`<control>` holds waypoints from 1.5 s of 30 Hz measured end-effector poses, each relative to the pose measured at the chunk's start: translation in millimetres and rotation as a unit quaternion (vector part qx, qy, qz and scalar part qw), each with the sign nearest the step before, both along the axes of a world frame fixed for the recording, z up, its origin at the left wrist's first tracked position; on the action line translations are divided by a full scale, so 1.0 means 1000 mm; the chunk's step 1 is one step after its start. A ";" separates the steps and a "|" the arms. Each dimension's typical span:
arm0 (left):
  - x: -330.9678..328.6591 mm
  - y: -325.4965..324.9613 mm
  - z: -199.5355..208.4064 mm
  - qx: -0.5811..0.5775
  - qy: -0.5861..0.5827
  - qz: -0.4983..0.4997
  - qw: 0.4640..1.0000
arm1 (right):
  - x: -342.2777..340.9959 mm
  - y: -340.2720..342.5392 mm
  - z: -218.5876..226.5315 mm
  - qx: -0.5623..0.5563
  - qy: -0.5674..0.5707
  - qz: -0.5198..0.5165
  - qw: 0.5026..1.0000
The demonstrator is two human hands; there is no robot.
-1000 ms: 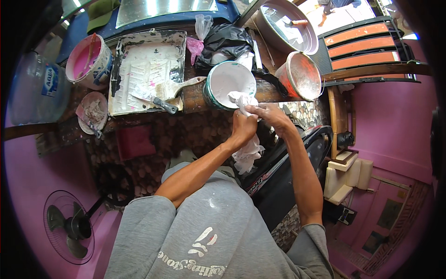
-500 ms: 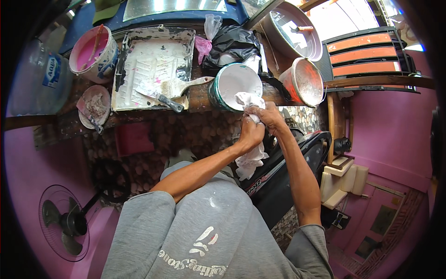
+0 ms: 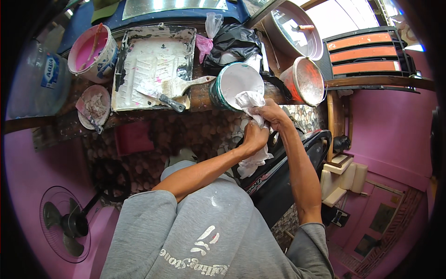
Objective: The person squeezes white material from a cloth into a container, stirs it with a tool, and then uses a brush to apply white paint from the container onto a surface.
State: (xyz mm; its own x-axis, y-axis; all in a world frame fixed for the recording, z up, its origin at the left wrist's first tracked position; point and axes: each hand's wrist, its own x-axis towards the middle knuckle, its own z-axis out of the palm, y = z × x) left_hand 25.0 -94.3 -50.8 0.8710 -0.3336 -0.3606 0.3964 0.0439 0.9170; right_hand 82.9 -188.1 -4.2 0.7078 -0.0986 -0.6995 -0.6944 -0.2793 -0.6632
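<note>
A crumpled white cloth [image 3: 254,163] is bunched between my two hands, just in front of a round tub [image 3: 241,83] with a whitish inside and a green rim. My left hand [image 3: 255,138] is closed around the cloth's middle. Right above it, my right hand [image 3: 273,114] grips the upper part, and a bunched end shows over the tub's near rim. The rest of the cloth hangs below my hands. Left of the tub, a paintbrush [image 3: 181,86] and a scraper [image 3: 169,102] lie on a white-stained paint tray [image 3: 153,60].
At the left stand a bucket of pink paint [image 3: 95,58], a clear water jug [image 3: 39,88] and a dish with a scraper [image 3: 95,104]. Right of the tub are an orange-stained bucket [image 3: 304,81] and a large grey basin [image 3: 297,35]. A black motorbike seat [image 3: 283,186] is beside my right arm.
Both hands have shifted slightly right, still gripping the cloth. My left hand sits a little lower, and the hanging part of the cloth has swung right.
</note>
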 end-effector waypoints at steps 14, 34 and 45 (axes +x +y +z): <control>-0.008 -0.011 -0.005 0.080 -0.107 -0.063 0.989 | -0.006 0.012 -0.012 -0.089 -0.080 -0.058 0.991; 0.013 -0.015 -0.014 -0.116 0.157 0.175 0.965 | 0.006 0.003 0.023 -0.113 -0.096 0.067 0.987; 0.015 -0.018 -0.003 -0.051 0.146 0.133 0.979 | -0.002 -0.020 -0.003 -0.107 -0.055 -0.030 0.992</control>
